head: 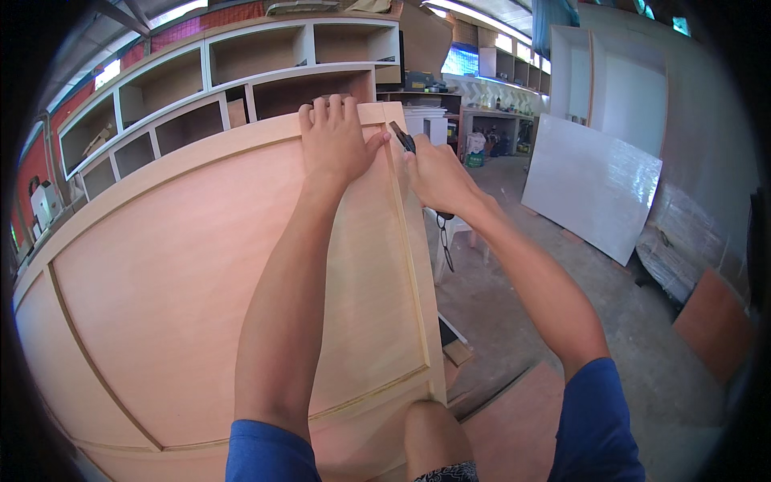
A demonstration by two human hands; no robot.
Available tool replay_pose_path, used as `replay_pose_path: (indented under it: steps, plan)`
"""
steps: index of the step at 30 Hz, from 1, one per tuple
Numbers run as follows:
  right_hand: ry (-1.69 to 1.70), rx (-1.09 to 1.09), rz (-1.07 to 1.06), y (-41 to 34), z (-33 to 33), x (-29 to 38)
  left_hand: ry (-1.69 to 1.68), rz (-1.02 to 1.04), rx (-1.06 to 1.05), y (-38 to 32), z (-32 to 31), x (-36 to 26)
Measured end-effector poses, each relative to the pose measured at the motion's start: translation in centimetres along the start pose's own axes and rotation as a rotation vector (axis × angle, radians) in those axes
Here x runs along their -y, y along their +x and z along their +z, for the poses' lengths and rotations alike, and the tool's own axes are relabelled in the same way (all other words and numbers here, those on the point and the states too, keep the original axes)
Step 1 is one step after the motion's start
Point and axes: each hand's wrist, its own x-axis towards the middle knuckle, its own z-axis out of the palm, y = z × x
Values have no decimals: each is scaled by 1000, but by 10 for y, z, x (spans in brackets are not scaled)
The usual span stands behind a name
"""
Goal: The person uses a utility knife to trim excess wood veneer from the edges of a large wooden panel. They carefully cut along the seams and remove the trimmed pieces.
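Observation:
A large framed plywood panel [181, 271] with raised wooden strips stands before me. My left hand [334, 138] lies over its top rail, fingers across the upper edge and thumb near the corner. In my right hand [443, 175] is a black-handled utility knife [406, 140], its blade by the panel's upper right corner. A dark loop hangs below that hand. Whether the blade touches the wood I cannot tell. My bare knee [437, 434] is against or close to the panel's lower right edge.
Behind the panel runs an open cabinet carcass [253, 57] with white-edged compartments. A white sheet [593, 187] leans at the right. A plywood sheet [518, 422] lies on the concrete floor [512, 289], near wood offcuts [459, 352]. A white plastic stool [455, 229] stands beyond my right hand.

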Motion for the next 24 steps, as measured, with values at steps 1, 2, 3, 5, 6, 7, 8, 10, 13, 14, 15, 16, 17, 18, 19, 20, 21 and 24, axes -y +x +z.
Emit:
replay_pose_path:
  steps: [1, 2, 3, 5, 6, 7, 8, 10, 13, 14, 15, 16, 17, 18, 19, 20, 21, 24]
  plan:
    - [-19, -25, -22, 0, 1, 1, 7, -3, 4, 0, 0, 0]
    - [-38, -50, -46, 0, 2, 2, 7, 1, -19, 0, 1, 1]
    - [-60, -70, -54, 0, 3, 2, 4, -3, -22, 0, 1, 1]
    - [-57, -72, -44, 0, 5, 3, 12, 1, -54, 1, 2, 1]
    - [-59, -73, -31, 0, 6, 4, 6, -8, -17, 1, 2, 1]
    - [-64, -73, -30, 0, 7, 5, 14, -3, -39, 2, 1, 1]
    - [-69, -76, -31, 0, 8, 6, 14, -5, -21, 2, 1, 1]
    - [-76, -90, -45, 0, 9, 7, 10, -13, 13, 3, -2, 2]
    - [-73, -102, -55, -1, 8, 8, -9, -17, 33, 3, -5, 2]
    - [-71, -93, -45, 0, 7, 8, -17, -13, 15, 3, -5, 2]
    - [-74, -101, -39, 0, 7, 8, -39, -10, 13, 3, -5, 2]
    - [-72, -80, -39, 0, 6, 8, -23, -6, 4, 4, -5, 2]
    - [-73, -74, -44, 0, 6, 8, -19, -5, 11, 4, -5, 3]
    - [-79, -76, -44, 0, 6, 8, -21, -11, 42, 4, -4, 3]
    - [-94, -86, -56, 0, 6, 8, -24, -5, 22, 4, -4, 3]
    - [-116, -107, -66, 0, 6, 9, -33, -7, 21, 4, -3, 3]
    - [-145, -101, -58, 0, 6, 9, -54, -15, 31, 4, -2, 3]
    - [-63, -68, -29, 0, 7, 12, -48, -11, 26, 4, -1, 4]
